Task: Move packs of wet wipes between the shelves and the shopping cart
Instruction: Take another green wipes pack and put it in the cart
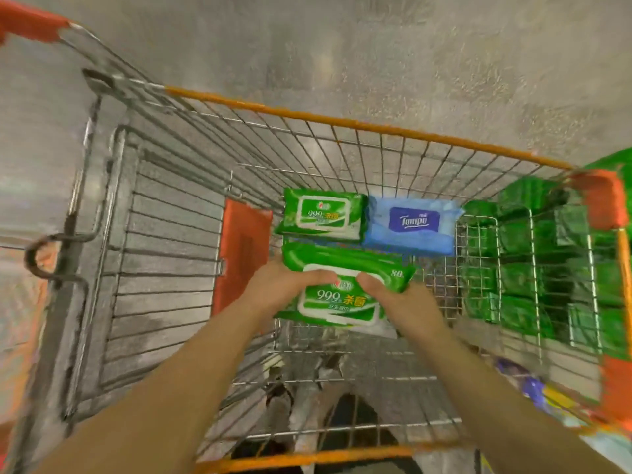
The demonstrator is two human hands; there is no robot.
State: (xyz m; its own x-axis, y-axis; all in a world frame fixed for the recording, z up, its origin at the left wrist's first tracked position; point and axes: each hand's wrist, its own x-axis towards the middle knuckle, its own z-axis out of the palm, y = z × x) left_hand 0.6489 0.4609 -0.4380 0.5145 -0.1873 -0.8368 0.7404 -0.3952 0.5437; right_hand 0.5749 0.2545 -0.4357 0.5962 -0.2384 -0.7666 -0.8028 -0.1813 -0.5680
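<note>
green wipes pack (342,292) held over the cart (342,123) floor, left hand (284,285) and right hand (400,295) both clamped on its near edges, thumbs on top. second green pack (321,213) and blue pack (410,227) lie just beyond. risk: slick wrap slips, or pack lands on those two; depth is blurry, maybe already resting.

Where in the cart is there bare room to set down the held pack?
Bare wire floor lies on the near side of the held green pack, gripped by the left hand and right hand. The far end is crowded: a green pack beside a blue pack.
</note>
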